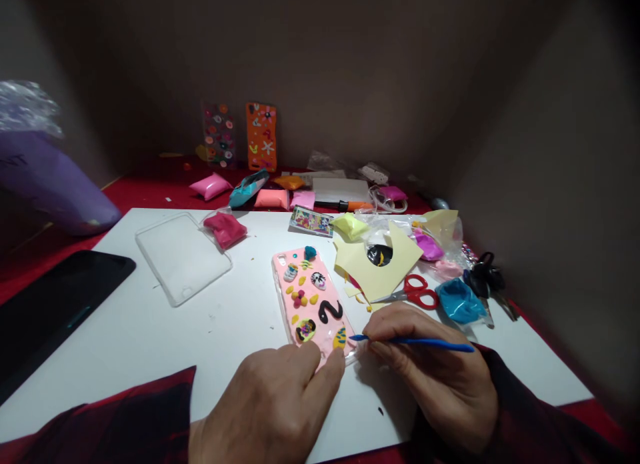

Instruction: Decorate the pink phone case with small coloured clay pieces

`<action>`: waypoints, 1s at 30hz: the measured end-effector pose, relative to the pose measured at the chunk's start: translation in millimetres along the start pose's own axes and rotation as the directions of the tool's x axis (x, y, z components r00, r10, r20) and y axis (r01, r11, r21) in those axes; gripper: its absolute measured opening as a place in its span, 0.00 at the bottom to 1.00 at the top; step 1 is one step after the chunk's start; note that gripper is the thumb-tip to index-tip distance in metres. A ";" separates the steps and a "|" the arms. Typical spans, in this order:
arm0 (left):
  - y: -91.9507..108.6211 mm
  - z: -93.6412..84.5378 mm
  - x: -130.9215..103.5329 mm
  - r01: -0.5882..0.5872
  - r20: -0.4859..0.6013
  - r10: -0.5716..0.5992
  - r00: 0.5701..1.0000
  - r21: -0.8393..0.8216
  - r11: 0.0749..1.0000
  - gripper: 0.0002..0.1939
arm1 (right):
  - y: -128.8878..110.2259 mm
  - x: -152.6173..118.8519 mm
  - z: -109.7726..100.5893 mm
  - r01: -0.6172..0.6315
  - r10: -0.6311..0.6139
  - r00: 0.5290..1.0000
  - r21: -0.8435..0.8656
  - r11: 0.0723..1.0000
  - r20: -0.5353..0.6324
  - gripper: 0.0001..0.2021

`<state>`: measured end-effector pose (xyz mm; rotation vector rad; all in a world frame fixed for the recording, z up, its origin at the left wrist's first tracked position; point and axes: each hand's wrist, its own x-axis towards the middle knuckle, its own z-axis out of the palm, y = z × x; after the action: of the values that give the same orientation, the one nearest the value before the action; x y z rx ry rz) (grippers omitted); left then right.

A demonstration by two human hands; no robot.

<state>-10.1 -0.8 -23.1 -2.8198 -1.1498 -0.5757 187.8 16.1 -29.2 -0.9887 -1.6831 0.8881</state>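
A pink phone case decorated with small clay shapes lies on the white board. Among the shapes are a black curved piece and a yellow piece with blue marks near the lower right. My left hand presses on the case's bottom edge, its fingers bent and close together. Pinched in my right hand is a blue pointed tool, its tip over the case's lower right edge beside the yellow piece.
Red-handled scissors, cut yellow paper and a blue clay packet lie right. A clear case and black phone lie left. Clay packets and two upright decorated cases, one orange, stand behind.
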 end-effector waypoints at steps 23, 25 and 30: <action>0.3 -1.1 -1.0 -0.002 -0.016 0.002 1.000 -0.004 1.000 0.12 | 1.3 -0.8 0.0 0.033 -0.033 0.999 0.013 0.999 0.035 0.07; 1.0 -0.2 -1.8 0.004 -0.026 -0.004 1.000 0.002 1.000 0.13 | 2.3 -0.7 -0.1 0.032 -0.033 0.998 0.017 0.999 0.053 0.08; 2.0 1.5 -1.6 0.024 -0.023 -0.023 0.999 0.018 1.000 0.12 | 2.9 -0.3 -0.2 0.038 -0.039 0.996 0.015 0.999 0.079 0.08</action>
<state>-9.2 -3.0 -24.9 -2.7806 -1.1796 -0.5944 188.7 17.0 -31.9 -0.9200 -1.7552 0.9230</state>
